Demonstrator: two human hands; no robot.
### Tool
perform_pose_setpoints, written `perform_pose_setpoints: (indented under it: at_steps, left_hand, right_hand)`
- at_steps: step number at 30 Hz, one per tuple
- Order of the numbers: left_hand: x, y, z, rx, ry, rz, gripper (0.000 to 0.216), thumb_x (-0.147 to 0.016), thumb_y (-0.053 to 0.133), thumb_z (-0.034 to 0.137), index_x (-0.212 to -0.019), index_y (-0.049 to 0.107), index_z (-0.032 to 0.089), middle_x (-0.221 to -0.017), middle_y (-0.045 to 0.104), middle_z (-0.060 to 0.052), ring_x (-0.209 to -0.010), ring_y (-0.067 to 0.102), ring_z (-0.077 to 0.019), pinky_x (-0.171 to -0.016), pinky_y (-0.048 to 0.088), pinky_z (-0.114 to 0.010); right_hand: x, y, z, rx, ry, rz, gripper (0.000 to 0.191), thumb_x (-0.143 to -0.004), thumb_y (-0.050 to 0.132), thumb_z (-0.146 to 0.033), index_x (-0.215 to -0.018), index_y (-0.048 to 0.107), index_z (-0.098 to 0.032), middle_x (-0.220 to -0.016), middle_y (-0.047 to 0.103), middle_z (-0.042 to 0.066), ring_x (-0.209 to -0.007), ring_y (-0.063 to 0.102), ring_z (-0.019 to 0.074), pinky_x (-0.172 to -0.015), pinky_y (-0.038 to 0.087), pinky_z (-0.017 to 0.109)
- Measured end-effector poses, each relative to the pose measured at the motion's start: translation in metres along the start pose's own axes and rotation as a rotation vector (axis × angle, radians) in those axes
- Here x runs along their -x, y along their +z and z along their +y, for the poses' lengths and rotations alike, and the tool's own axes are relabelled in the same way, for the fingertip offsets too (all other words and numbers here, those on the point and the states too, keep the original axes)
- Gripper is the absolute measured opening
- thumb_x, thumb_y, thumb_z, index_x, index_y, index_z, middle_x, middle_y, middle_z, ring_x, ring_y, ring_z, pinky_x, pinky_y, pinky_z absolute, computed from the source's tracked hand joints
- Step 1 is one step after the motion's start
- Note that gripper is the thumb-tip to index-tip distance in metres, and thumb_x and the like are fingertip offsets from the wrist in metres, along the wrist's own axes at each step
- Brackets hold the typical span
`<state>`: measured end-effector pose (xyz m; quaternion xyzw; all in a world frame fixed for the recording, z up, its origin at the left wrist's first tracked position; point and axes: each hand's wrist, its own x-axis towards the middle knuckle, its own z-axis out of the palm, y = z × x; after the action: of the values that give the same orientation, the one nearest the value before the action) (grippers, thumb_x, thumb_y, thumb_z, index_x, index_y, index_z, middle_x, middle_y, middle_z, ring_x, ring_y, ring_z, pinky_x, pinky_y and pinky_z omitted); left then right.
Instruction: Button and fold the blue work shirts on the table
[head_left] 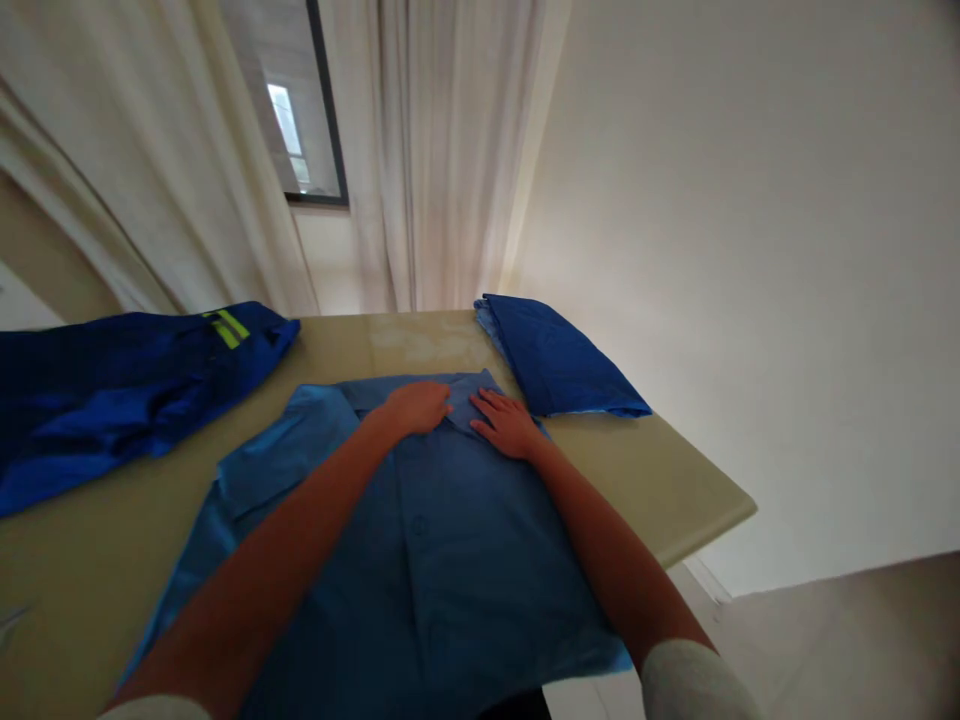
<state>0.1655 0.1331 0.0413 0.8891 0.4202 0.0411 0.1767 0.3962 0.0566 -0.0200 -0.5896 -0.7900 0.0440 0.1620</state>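
A blue button-up shirt [480, 560] lies front up on the table before me, its collar at the far end and its hem at the near edge. My left hand [420, 406] is closed at the collar, fingers curled against the cloth; a bit of the collar seems pinched there. Flat on the right side of the collar rests my right hand [505, 422], its fingers spread. One sleeve lies folded over on the shirt's left side. My forearms cover parts of the shirt.
A folded dark blue garment [559, 355] lies at the table's far right corner. Dark blue clothing with a yellow-green stripe [142, 380] spreads at the left. The tan table [667, 480] ends at the right, near a white wall. Curtains [442, 150] hang behind.
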Motion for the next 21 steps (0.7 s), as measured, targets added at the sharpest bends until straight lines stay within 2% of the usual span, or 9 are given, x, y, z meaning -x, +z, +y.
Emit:
perform_pose_setpoints:
  at_steps: [3,6,8,10,12,14,17,19,21]
  left_hand:
    - [0.057,0.009,-0.012,-0.005,0.006,0.129,0.038,-0.098,0.058,0.041,-0.129,0.068,0.022,-0.140,0.066,-0.019,-0.132,0.060,-0.0374,-0.113,0.042,-0.049]
    - [0.121,0.018,-0.026,-0.049,-0.026,0.226,0.050,-0.101,0.052,0.045,-0.145,0.059,0.021,-0.160,0.050,-0.019,-0.145,0.048,-0.0390,-0.119,0.036,-0.054]
    - [0.170,0.024,-0.035,-0.077,-0.067,0.261,0.055,-0.102,0.048,0.049,-0.149,0.056,0.021,-0.164,0.046,-0.017,-0.149,0.045,-0.0376,-0.121,0.035,-0.055]
    - [0.227,0.033,-0.042,-0.061,-0.107,0.321,0.056,-0.102,0.044,0.053,-0.150,0.056,0.024,-0.163,0.049,-0.014,-0.148,0.046,-0.0345,-0.123,0.036,-0.054]
    - [0.292,0.047,-0.043,0.006,-0.153,0.443,0.053,-0.101,0.043,0.054,-0.146,0.059,0.031,-0.155,0.058,-0.008,-0.143,0.053,-0.0311,-0.123,0.038,-0.052]
    - [0.359,0.071,-0.039,0.117,-0.230,0.618,0.043,-0.099,0.046,0.051,-0.134,0.068,0.040,-0.137,0.072,-0.003,-0.128,0.064,-0.0296,-0.117,0.048,-0.050]
    - [0.441,0.119,-0.028,0.333,-0.416,0.948,0.031,-0.085,0.057,0.049,-0.110,0.074,0.056,-0.091,0.079,0.007,-0.090,0.073,-0.0305,-0.085,0.061,-0.052]
    - [0.472,0.152,-0.021,0.480,-0.572,1.056,0.032,-0.076,0.064,0.056,-0.107,0.072,0.058,-0.085,0.078,0.012,-0.082,0.071,-0.0309,-0.075,0.060,-0.053]
    - [0.482,0.178,-0.014,0.643,-0.685,1.113,0.043,-0.073,0.070,0.063,-0.110,0.071,0.043,-0.099,0.080,0.006,-0.091,0.074,-0.0325,-0.076,0.063,-0.051]
  right_hand:
    - [0.001,0.001,-0.005,-0.048,-0.052,0.037,0.049,-0.107,0.056,-0.038,-0.154,0.054,-0.025,-0.166,0.043,0.013,-0.152,0.042,0.0315,-0.123,0.032,0.053]
    - [0.002,-0.006,-0.013,-0.059,-0.102,0.029,0.045,-0.107,0.055,-0.033,-0.151,0.058,-0.023,-0.163,0.047,0.013,-0.150,0.045,0.0314,-0.123,0.031,0.054]
    - [0.008,-0.016,-0.021,-0.056,-0.111,0.020,0.044,-0.107,0.053,-0.031,-0.148,0.060,-0.017,-0.161,0.050,0.017,-0.147,0.049,0.0331,-0.123,0.032,0.054]
    - [0.025,-0.029,-0.031,-0.065,-0.122,0.063,0.047,-0.108,0.051,-0.032,-0.150,0.057,-0.013,-0.162,0.047,0.019,-0.148,0.047,0.0343,-0.123,0.031,0.054]
    - [0.059,-0.043,-0.041,-0.118,-0.127,0.144,0.049,-0.107,0.051,-0.036,-0.151,0.056,-0.016,-0.158,0.052,0.018,-0.146,0.048,0.0328,-0.123,0.034,0.053]
    - [0.108,-0.055,-0.046,-0.199,-0.094,0.244,0.043,-0.105,0.053,-0.042,-0.144,0.060,-0.024,-0.144,0.064,0.015,-0.135,0.058,0.0312,-0.117,0.043,0.053]
    - [0.194,-0.054,-0.045,-0.251,0.074,0.416,0.032,-0.101,0.057,-0.050,-0.120,0.068,-0.026,-0.112,0.072,0.012,-0.100,0.068,0.0295,-0.094,0.056,0.050]
    - [0.244,-0.041,-0.041,-0.288,0.265,0.634,0.035,-0.097,0.060,-0.057,-0.107,0.065,-0.025,-0.092,0.067,0.009,-0.081,0.065,0.0260,-0.079,0.056,0.044]
    - [0.279,-0.023,-0.039,-0.371,0.478,0.826,0.045,-0.091,0.064,-0.065,-0.105,0.060,-0.023,-0.090,0.063,0.006,-0.078,0.062,0.0240,-0.072,0.055,0.040]
